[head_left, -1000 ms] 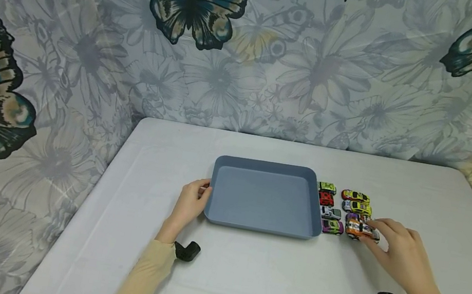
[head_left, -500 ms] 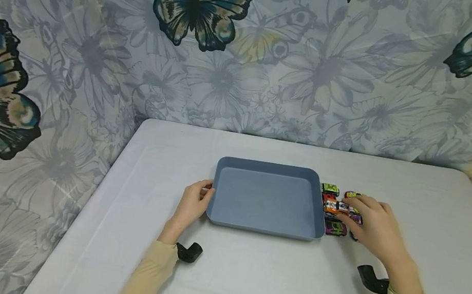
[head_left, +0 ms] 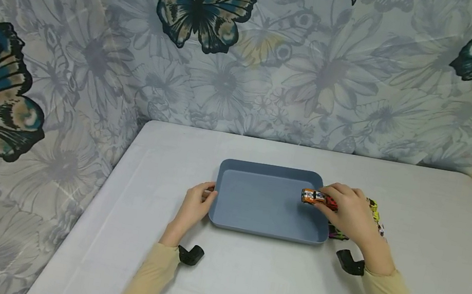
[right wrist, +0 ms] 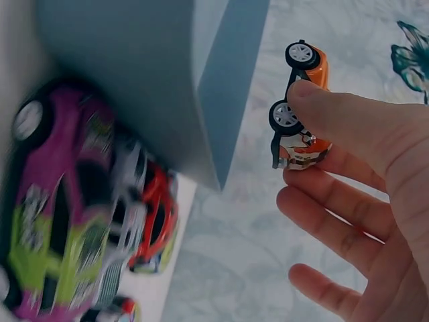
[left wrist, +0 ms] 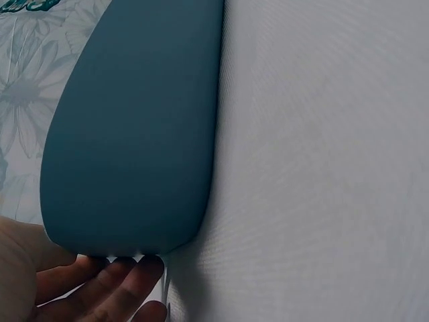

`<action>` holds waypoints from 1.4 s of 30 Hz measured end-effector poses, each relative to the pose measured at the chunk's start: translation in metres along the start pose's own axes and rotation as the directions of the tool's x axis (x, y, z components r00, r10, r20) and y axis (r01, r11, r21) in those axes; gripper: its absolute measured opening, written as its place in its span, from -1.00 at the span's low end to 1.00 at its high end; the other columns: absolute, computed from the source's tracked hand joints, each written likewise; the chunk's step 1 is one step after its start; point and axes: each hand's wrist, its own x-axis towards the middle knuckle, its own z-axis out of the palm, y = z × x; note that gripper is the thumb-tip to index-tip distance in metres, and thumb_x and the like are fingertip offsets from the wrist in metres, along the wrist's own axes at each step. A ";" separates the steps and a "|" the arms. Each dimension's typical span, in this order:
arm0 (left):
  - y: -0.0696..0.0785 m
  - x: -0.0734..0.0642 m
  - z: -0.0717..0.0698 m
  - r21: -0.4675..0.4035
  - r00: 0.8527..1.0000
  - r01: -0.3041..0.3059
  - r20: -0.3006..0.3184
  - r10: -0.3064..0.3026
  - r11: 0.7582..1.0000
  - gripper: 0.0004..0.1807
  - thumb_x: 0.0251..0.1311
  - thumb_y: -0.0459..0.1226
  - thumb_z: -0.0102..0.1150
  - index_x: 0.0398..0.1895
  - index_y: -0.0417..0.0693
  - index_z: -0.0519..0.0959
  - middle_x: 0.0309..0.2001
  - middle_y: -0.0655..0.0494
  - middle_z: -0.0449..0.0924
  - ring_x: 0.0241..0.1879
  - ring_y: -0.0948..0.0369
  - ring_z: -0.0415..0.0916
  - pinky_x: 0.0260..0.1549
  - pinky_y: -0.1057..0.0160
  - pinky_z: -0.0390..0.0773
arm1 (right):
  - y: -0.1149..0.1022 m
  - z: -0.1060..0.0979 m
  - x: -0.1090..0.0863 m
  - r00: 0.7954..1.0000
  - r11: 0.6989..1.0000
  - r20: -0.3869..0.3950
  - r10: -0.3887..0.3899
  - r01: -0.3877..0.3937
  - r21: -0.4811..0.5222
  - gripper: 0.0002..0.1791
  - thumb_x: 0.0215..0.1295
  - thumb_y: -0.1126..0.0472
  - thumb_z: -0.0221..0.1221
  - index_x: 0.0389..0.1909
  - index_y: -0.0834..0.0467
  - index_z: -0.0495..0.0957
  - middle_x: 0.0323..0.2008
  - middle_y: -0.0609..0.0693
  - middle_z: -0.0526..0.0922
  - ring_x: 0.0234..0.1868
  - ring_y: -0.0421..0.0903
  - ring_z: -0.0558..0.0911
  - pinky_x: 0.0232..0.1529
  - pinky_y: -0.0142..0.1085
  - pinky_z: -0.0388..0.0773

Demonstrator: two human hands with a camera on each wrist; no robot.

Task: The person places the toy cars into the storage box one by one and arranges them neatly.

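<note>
My right hand (head_left: 349,211) pinches an orange toy car (head_left: 313,197), holding it over the right end of the blue-grey tray (head_left: 265,235). In the right wrist view, thumb and fingers grip the toy car (right wrist: 315,74) with its wheels toward the camera, beside the tray's corner (right wrist: 231,100). My left hand (head_left: 195,204) rests at the tray's left end. Its fingertips (left wrist: 149,268) touch the tray's outer end wall (left wrist: 127,228) in the left wrist view. Under the right hand, a red toy car (head_left: 330,203) shows partly.
By the tray's right side, a purple-green toy car (right wrist: 67,194) stands near a silver one (right wrist: 127,194) and a red one. Yellow toy cars (head_left: 374,210) show past the right hand, which hides others. All stand on the white-covered table (head_left: 250,284), before a butterfly-patterned cloth (head_left: 277,70).
My right hand has carried the orange toy car left from the group of cars to above the tray's right end. The left hand stays at the tray's left end.
</note>
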 end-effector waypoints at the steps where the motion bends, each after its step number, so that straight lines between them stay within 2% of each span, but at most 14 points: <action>1: 0.000 0.000 0.000 -0.001 1.000 0.002 0.002 -0.002 1.000 -0.67 0.28 -0.37 0.02 0.06 -0.39 0.47 -0.15 -0.18 0.56 -0.24 0.05 0.58 -0.30 0.22 0.59 | -0.001 0.002 0.003 1.000 1.000 0.003 -0.003 0.003 0.000 -0.61 -0.14 0.20 0.42 -0.23 0.24 0.62 -0.28 0.13 0.61 -0.27 0.10 0.57 -0.19 0.10 0.38; 7: 0.000 0.001 0.000 -0.006 1.000 0.004 0.012 -0.004 1.000 -0.68 0.29 -0.37 0.02 0.06 -0.36 0.48 -0.15 -0.16 0.57 -0.23 0.06 0.58 -0.29 0.24 0.59 | -0.004 0.015 0.021 0.999 0.999 0.025 -0.043 0.043 -0.016 -0.65 -0.10 0.16 0.42 -0.26 0.21 0.63 -0.33 0.07 0.61 -0.32 0.03 0.58 -0.22 0.07 0.40; 12: 0.000 0.001 -0.001 -0.007 1.000 -0.001 0.010 0.001 1.000 -0.68 0.28 -0.38 0.02 0.05 -0.38 0.48 -0.16 -0.17 0.57 -0.24 0.05 0.59 -0.30 0.24 0.59 | -0.010 0.021 0.035 0.996 0.997 0.049 -0.071 0.072 -0.020 -0.66 -0.07 0.15 0.41 -0.25 0.20 0.63 -0.30 0.07 0.62 -0.30 0.03 0.58 -0.22 0.04 0.40; 20: 0.002 0.001 -0.002 0.005 1.000 -0.016 0.002 0.016 1.000 -0.69 0.27 -0.40 0.03 0.03 -0.41 0.48 -0.18 -0.18 0.57 -0.26 0.05 0.59 -0.33 0.24 0.59 | -0.018 0.018 0.049 0.993 0.995 0.085 -0.087 0.091 -0.044 -0.66 -0.08 0.14 0.41 -0.27 0.20 0.63 -0.29 0.07 0.62 -0.28 0.03 0.58 -0.22 0.03 0.40; 26: 0.002 0.001 -0.001 0.035 0.999 -0.050 -0.012 0.050 0.998 -0.70 0.26 -0.42 0.02 0.02 -0.43 0.48 -0.17 -0.21 0.56 -0.28 0.03 0.59 -0.34 0.21 0.59 | -0.019 0.017 0.058 0.992 0.993 0.070 -0.105 0.108 -0.041 -0.68 -0.09 0.16 0.42 -0.28 0.18 0.64 -0.33 0.06 0.62 -0.31 0.02 0.58 -0.23 0.03 0.40; 32: -0.002 0.001 0.003 0.059 0.996 -0.093 0.006 0.093 0.994 -0.67 0.30 -0.42 -0.02 0.07 -0.44 0.44 -0.10 -0.26 0.54 -0.23 0.01 0.58 -0.30 0.18 0.59 | -0.023 0.022 0.068 0.991 0.995 0.095 -0.093 0.096 -0.035 -0.66 -0.06 0.12 0.41 -0.25 0.20 0.64 -0.29 0.08 0.63 -0.29 0.02 0.60 -0.19 0.03 0.41; 42: -0.001 0.000 0.006 0.057 0.996 -0.088 -0.013 0.088 0.995 -0.67 0.29 -0.42 -0.02 0.07 -0.45 0.43 -0.12 -0.24 0.54 -0.29 0.06 0.58 -0.34 0.25 0.58 | -0.036 0.040 0.084 0.986 0.998 0.156 -0.058 0.059 0.001 -0.67 -0.03 0.10 0.39 -0.24 0.17 0.64 -0.31 0.04 0.63 -0.31 -0.02 0.58 -0.18 0.00 0.40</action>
